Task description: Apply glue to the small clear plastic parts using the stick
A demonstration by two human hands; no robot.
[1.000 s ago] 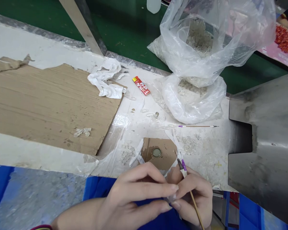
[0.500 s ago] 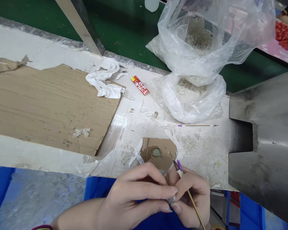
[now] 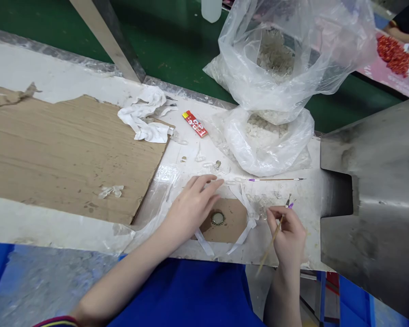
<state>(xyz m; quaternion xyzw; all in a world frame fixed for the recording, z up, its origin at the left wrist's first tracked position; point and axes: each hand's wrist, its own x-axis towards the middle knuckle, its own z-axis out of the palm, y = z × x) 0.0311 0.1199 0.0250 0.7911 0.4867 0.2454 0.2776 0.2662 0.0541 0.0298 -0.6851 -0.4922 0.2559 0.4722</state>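
Observation:
My left hand (image 3: 192, 206) reaches over the left side of a small cardboard piece (image 3: 236, 213), its fingers apart and slightly bent. Its fingertips are near small clear plastic pieces (image 3: 208, 165); I cannot tell whether they touch any. On the cardboard lies a round metal cap-like ring with a pale centre (image 3: 218, 219). To the right, my right hand (image 3: 289, 231) pinches a thin paintbrush (image 3: 278, 225) with a brown handle and a purple band, its tip pointing away from me. Tiny clear chips (image 3: 263, 203) lie just beyond this hand.
Behind stand two plastic bags, an upper one (image 3: 235, 68) and a lower one (image 3: 238, 147), holding pale pieces. A second brush (image 3: 276, 179), a red packet (image 3: 195, 124), crumpled white tissue (image 3: 146, 113) and large cardboard (image 3: 68, 154) lie around. A metal housing (image 3: 378, 181) bounds the right.
My hands, together at the table's front edge around a small clear piece, have come apart. The left moved forward over the cardboard; the right moved right and forward with the paintbrush.

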